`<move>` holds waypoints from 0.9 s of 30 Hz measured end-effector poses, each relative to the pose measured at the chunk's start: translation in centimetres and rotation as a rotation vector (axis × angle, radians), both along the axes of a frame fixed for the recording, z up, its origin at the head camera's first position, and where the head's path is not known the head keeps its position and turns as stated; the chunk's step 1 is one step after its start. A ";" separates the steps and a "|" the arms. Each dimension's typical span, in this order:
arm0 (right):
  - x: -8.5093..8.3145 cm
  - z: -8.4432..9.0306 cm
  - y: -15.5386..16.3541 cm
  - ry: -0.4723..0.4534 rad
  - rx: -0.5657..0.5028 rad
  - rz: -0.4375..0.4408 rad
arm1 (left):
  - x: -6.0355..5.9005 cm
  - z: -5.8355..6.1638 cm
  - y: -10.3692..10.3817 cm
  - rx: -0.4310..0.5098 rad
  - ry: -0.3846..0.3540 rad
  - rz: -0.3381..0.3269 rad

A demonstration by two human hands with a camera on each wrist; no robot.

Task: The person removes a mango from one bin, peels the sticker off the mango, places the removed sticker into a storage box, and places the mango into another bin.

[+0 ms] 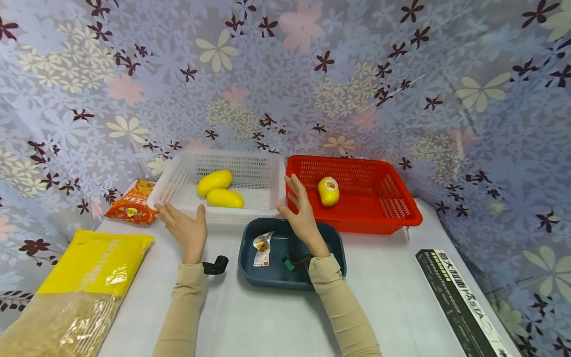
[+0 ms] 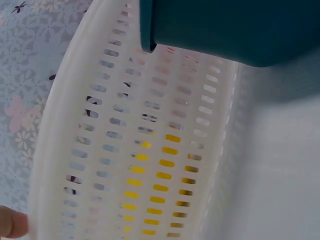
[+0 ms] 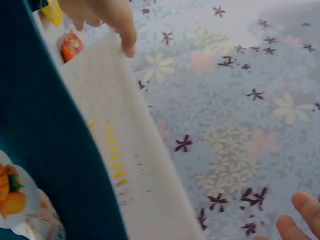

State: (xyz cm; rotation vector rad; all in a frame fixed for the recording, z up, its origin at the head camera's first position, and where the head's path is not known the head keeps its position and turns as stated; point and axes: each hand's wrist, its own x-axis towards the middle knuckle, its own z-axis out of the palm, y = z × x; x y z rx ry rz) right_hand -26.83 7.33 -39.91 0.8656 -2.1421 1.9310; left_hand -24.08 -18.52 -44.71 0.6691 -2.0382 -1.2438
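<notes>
My left hand [image 1: 186,233] is at the near left corner of the white basket [image 1: 176,173], fingers spread and a fingertip [image 2: 15,223] right beside the rim in the left wrist view. Two yellow mangoes, one behind [image 1: 215,183] and one in front [image 1: 225,198], lie in that basket. My right hand [image 1: 304,218] is over the dark blue bin [image 1: 248,277], fingers extended near where the white and red baskets meet. Neither hand holds anything. Inside the bin lies a sticker sheet [image 1: 262,250] with a fruit picture.
A labelled mango [image 1: 329,192] sits in the red basket [image 1: 370,225]. At left are an orange snack packet [image 1: 134,206] and a large yellow-topped bag [image 1: 85,277]. A black pasta box [image 1: 459,302] lies at right. Floral cloth [image 1: 267,89] hangs behind the table.
</notes>
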 end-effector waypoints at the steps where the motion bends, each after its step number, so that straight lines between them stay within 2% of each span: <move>1: 0.1 0.1 0.3 0.000 -0.002 -0.007 | 0.1 0.1 0.1 -0.013 -0.008 0.003; 4: -0.1 -0.4 1.5 0.007 0.007 -0.066 | 0.5 0.7 0.6 -0.064 -0.017 0.005; 6: -0.1 -0.8 2.7 0.013 0.028 -0.141 | 0.8 1.3 1.1 -0.093 -0.001 -0.029; 8: -0.1 -1.0 4.0 0.021 0.050 -0.222 | 1.1 2.0 1.7 -0.118 0.016 -0.098; 11: -0.1 -1.4 6.3 0.015 0.092 -0.344 | 1.6 3.2 2.9 -0.151 0.037 -0.247; 14: -0.1 -1.6 8.3 -0.017 0.161 -0.478 | 2.1 4.2 4.1 -0.164 0.038 -0.379; 16: -0.2 -1.9 9.6 -0.047 0.218 -0.580 | 2.3 4.6 5.1 -0.166 0.026 -0.441; 19: -0.3 -2.5 11.5 -0.078 0.261 -0.719 | 2.3 4.9 6.8 -0.175 0.005 -0.507; 22: -0.4 -3.0 13.2 -0.098 0.254 -0.843 | 2.0 4.7 8.9 -0.223 -0.023 -0.591; 27: -0.4 -3.6 15.5 -0.136 0.221 -0.971 | 1.5 4.6 12.4 -0.299 -0.039 -0.726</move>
